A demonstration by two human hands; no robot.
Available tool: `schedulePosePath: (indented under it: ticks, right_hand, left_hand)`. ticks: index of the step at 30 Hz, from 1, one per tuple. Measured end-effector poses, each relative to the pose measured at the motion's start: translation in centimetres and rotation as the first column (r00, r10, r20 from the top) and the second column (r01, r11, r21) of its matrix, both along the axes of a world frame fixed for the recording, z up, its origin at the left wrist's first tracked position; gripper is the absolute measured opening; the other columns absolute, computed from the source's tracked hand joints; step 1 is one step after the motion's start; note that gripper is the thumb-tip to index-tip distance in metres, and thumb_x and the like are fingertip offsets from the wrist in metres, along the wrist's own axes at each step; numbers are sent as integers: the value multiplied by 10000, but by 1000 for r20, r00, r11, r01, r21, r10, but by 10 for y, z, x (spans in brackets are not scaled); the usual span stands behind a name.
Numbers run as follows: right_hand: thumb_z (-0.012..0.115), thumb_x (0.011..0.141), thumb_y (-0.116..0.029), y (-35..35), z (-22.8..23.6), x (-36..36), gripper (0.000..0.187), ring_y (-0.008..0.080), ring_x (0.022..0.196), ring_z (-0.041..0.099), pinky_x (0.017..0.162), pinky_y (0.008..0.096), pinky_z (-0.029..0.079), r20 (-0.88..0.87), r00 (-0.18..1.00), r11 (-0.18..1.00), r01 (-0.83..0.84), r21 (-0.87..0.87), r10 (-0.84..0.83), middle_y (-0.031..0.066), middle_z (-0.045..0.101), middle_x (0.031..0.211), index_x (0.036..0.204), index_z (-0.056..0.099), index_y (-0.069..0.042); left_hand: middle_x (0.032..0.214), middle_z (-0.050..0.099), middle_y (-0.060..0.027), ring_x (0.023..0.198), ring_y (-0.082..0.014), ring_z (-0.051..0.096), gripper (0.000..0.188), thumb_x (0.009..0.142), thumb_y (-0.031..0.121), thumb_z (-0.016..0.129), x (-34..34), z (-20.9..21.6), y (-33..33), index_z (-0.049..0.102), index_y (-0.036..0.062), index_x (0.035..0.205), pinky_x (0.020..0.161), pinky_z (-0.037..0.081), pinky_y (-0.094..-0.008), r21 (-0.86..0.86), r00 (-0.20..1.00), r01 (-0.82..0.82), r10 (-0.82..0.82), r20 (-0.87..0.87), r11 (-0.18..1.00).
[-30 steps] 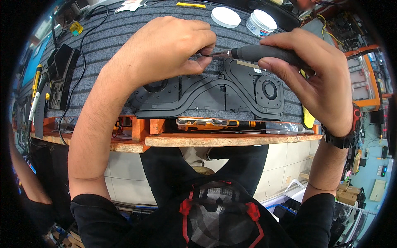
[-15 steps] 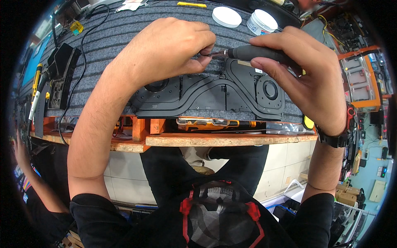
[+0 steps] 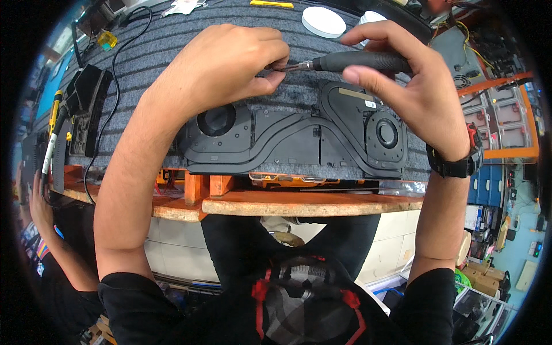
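My right hand is closed around the thick dark handle of a screwdriver, held nearly level with its metal end pointing left. My left hand is closed in a pinch at the tip of that tool; its fingers hide what, if anything, is between them. Below and nearer to me lies a black laptop cooling unit with two round fans and curved pipes, flat on a grey ribbed mat. Both hands are raised over the mat, beyond the unit's far edge.
A white round lid and a white jar, partly behind my right hand, stand at the back. A black cable and a black bracket-like part are at left. Another person's arm shows at lower left.
The view has shifted slightly. My hands and the screwdriver have moved a little left and away from the cooling unit, and more of the tool's metal end shows. My right hand now partly covers the jar.
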State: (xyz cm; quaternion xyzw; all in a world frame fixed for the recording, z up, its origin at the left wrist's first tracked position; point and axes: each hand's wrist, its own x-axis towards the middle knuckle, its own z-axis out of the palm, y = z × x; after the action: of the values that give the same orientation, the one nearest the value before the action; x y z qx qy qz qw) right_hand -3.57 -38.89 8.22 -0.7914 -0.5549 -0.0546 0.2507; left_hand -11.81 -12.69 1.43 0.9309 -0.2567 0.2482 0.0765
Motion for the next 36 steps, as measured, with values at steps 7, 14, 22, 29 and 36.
schedulePosePath:
  ticks: [7,14,22,29,36]
  right_hand:
    - [798,895,-40,-5,-31,16,424,91,911,651,787,222,553,-486,871,936,112,334,69,31,660,1046,1263,590,-16]
    - [697,988,-108,6,-46,13,604,172,916,752,740,246,629,-386,911,868,73,491,142,190,733,1103,1506,399,-22]
    - [709,938,42,13,-53,10,702,96,812,681,701,200,537,-388,916,714,205,670,102,138,723,992,1527,328,10]
    - [669,996,-107,-6,-49,21,644,177,890,737,743,256,619,-260,966,756,176,631,-8,200,728,1080,1535,328,-11]
    - [633,1041,-222,-14,-44,24,633,212,947,761,785,308,662,-316,947,756,168,633,55,219,725,1122,1545,313,-12]
  left_hand:
    - [827,658,-93,748,-287,681,178,761,33,783,0,9,-1,634,47,858,634,537,-369,-164,995,15,-30,-90,986]
    - [832,665,-76,721,-259,680,186,772,55,802,-6,0,-25,647,47,874,622,540,-352,-316,964,12,-96,-249,949]
    - [885,690,-73,742,-225,683,189,778,40,786,0,1,-23,678,41,934,636,555,-312,-264,973,-41,-21,-230,964]
    - [998,731,-84,890,-152,711,204,848,-29,748,-1,6,-20,732,-15,1050,740,595,-282,-660,857,-245,-160,-490,710]
    - [990,730,-118,954,-189,736,198,866,-32,772,2,8,-18,732,-47,1059,840,598,-283,-866,786,-334,-397,-473,371]
